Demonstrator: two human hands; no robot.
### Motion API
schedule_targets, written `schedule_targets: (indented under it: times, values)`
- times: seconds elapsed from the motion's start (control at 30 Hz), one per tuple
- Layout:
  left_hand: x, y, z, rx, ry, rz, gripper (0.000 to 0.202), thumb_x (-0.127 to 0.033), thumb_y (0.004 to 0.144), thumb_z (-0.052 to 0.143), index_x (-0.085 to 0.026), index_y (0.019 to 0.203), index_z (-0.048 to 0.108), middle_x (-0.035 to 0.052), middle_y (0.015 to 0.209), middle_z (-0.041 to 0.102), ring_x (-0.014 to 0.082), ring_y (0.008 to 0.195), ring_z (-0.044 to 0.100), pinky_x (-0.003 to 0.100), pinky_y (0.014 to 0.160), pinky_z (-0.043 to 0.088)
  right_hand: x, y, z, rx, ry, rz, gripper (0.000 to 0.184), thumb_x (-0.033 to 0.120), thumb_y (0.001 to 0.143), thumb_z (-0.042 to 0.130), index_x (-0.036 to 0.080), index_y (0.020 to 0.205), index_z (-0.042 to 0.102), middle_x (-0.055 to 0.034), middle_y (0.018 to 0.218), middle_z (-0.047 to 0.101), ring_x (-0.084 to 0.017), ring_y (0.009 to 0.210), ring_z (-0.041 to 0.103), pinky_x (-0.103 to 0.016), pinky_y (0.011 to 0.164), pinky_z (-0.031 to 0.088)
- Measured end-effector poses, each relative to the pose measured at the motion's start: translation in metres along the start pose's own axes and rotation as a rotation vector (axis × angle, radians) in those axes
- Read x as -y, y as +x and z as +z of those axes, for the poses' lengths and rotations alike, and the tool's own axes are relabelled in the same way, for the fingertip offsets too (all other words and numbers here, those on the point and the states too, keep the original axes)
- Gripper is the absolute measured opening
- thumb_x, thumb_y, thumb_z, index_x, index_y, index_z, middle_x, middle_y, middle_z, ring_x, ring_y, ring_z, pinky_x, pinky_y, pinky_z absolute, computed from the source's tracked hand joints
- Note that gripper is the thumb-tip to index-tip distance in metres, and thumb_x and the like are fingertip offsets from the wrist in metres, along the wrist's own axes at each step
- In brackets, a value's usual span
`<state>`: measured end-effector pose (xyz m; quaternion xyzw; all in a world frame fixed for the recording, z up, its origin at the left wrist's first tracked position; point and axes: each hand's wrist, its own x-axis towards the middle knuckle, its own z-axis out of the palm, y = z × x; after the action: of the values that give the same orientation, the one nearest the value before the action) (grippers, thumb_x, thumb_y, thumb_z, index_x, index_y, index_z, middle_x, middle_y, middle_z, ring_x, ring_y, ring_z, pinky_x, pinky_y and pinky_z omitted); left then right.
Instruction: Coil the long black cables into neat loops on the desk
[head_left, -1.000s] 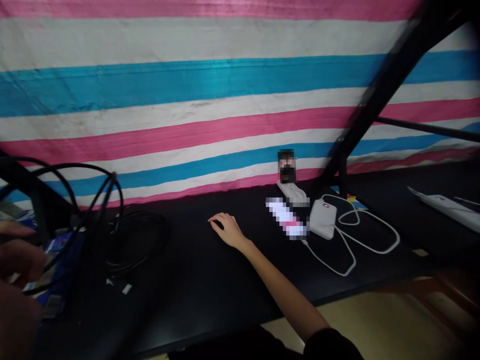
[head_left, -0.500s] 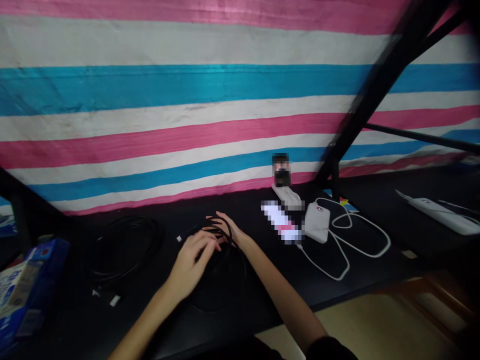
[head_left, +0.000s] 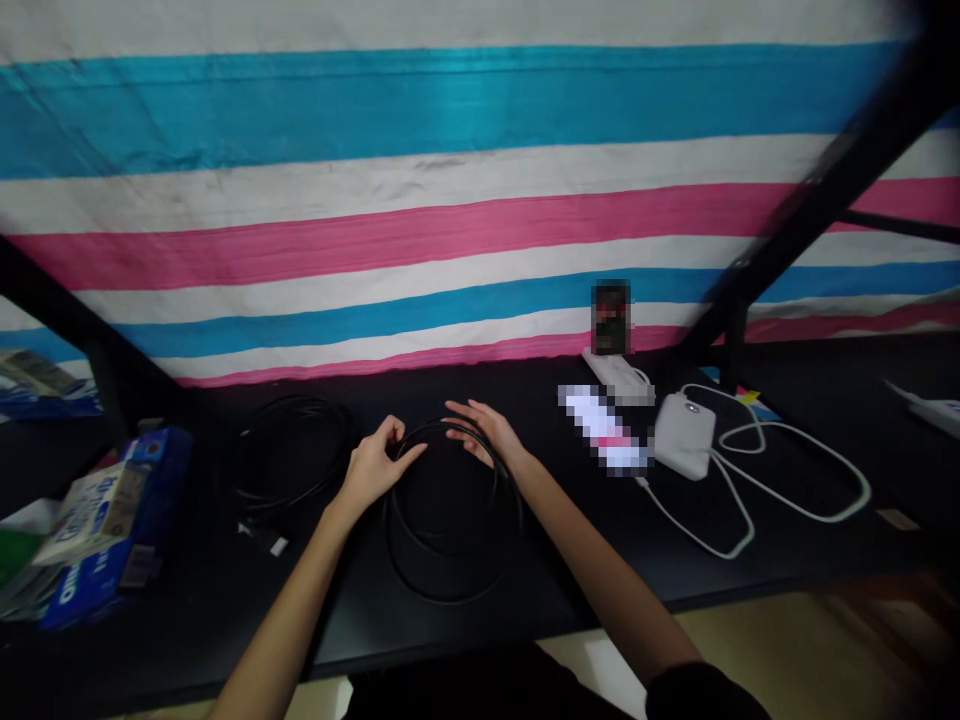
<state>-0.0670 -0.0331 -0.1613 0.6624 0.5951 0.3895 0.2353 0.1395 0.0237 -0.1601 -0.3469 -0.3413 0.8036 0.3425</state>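
Observation:
A loosely coiled black cable point(head_left: 450, 601) lies in loops on the black table in front of me. My left hand point(head_left: 377, 463) holds the coil at its upper left, thumb and fingers closed round the strands. At the coil's upper right is my right hand point(head_left: 491, 437), its fingers stretched out and apart; the strands run close by its palm. Left of my left hand, a second black cable coil point(head_left: 259, 503) rests on the table, with a pale connector point(head_left: 279, 547) at its near side.
To the right lie a blurred-out lit screen point(head_left: 604, 430), a white power bank point(head_left: 684, 436) and a looped white cable point(head_left: 739, 548). A blue package point(head_left: 161, 500) sits at the left. Slanted black frame bars point(head_left: 780, 215) rise before a striped sheet point(head_left: 420, 215).
My hands have moved apart, and the cable between them has spread into a wider, flatter coil. The left hand now grips its edge; the right hand has opened. The view has tilted down and shifted left.

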Motion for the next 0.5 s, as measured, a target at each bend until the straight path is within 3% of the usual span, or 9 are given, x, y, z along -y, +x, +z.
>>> schedule_targets:
  times: [0.13, 0.27, 0.33, 0.43, 0.5]
  values:
    - [-0.002, 0.000, 0.002, -0.141, -0.216, -0.055, 0.027, -0.045, 0.077, 0.056, -0.022, 0.077, 0.043, -0.0059, 0.060, 0.047, 0.0095, 0.051, 0.048, 0.021, 0.051, 0.035, 0.007, -0.005, -0.002, -0.072, 0.067, -0.064, 0.030, 0.027, 0.088, 0.044, 0.026, 0.111, 0.064, -0.0037, 0.113, 0.066, -0.017, 0.102, 0.062, -0.017, 0.052, 0.049]
    - [-0.002, 0.004, 0.002, -0.278, -0.456, -0.125, 0.029, -0.049, 0.081, 0.050, -0.023, 0.089, 0.041, -0.0111, 0.043, 0.035, 0.0094, 0.034, 0.036, 0.020, 0.037, 0.028, 0.005, -0.005, 0.002, -0.033, 0.119, -0.059, 0.032, 0.033, 0.092, 0.037, 0.022, 0.107, 0.063, -0.0061, 0.119, 0.063, -0.017, 0.101, 0.063, -0.017, 0.054, 0.050]
    - [-0.004, 0.003, 0.002, -0.348, -0.543, -0.136, 0.030, -0.051, 0.082, 0.050, -0.023, 0.086, 0.041, -0.0116, 0.040, 0.033, 0.0087, 0.033, 0.033, 0.019, 0.035, 0.026, 0.001, -0.005, 0.008, -0.008, 0.111, 0.028, 0.037, 0.034, 0.095, 0.031, 0.019, 0.109, 0.062, -0.0091, 0.117, 0.064, -0.017, 0.097, 0.064, -0.019, 0.055, 0.051]
    - [-0.006, 0.002, 0.002, -0.433, -0.630, -0.140, 0.033, -0.053, 0.084, 0.047, -0.021, 0.078, 0.042, -0.0115, 0.040, 0.028, 0.0072, 0.032, 0.032, 0.018, 0.035, 0.025, -0.003, -0.008, 0.016, 0.130, 0.068, 0.202, 0.049, 0.036, 0.097, 0.020, 0.013, 0.112, 0.060, -0.0131, 0.109, 0.066, -0.019, 0.088, 0.067, -0.021, 0.051, 0.051]
    - [-0.007, 0.001, 0.000, -0.455, -0.652, -0.144, 0.035, -0.053, 0.085, 0.045, -0.020, 0.074, 0.045, -0.0105, 0.039, 0.029, 0.0073, 0.033, 0.034, 0.018, 0.036, 0.027, -0.001, -0.010, 0.018, 0.189, 0.052, 0.239, 0.052, 0.038, 0.097, 0.018, 0.011, 0.109, 0.061, -0.0126, 0.100, 0.068, -0.017, 0.075, 0.067, -0.021, 0.045, 0.049]
